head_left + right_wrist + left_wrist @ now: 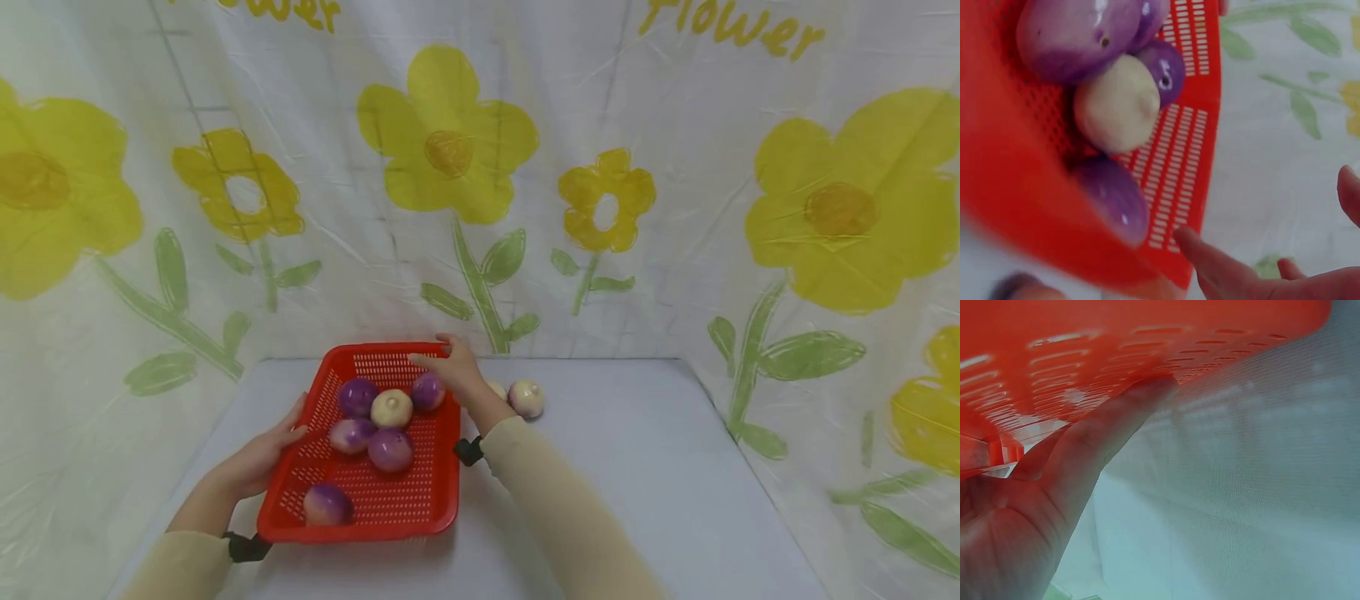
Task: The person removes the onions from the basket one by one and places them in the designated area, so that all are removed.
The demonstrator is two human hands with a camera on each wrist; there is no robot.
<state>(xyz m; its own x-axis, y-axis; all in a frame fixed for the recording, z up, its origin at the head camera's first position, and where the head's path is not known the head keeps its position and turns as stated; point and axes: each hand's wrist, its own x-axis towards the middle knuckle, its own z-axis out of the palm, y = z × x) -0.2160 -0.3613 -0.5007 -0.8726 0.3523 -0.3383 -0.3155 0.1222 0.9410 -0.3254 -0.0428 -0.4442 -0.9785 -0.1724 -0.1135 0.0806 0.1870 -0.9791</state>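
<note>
A red plastic basket (390, 529) with slotted walls holds several purple-and-white turnips (391, 450), one of them mostly cream (392, 409). One turnip (327, 505) lies apart near the basket's front. My left hand (258, 458) holds the basket's left side, its thumb at the rim; in the left wrist view a long straight digit (1104, 431) presses against the slotted red plastic. My right hand (457, 371) is at the far right corner, fingers spread; in the right wrist view one fingertip (1186, 237) overlaps the wall there and the others stand off from the rim.
Two more turnips (527, 399) sit on the white table (622, 467) just right of my right forearm, one partly hidden by it. A white curtain (525, 292) printed with yellow flowers hangs right behind the table's back edge and along both sides.
</note>
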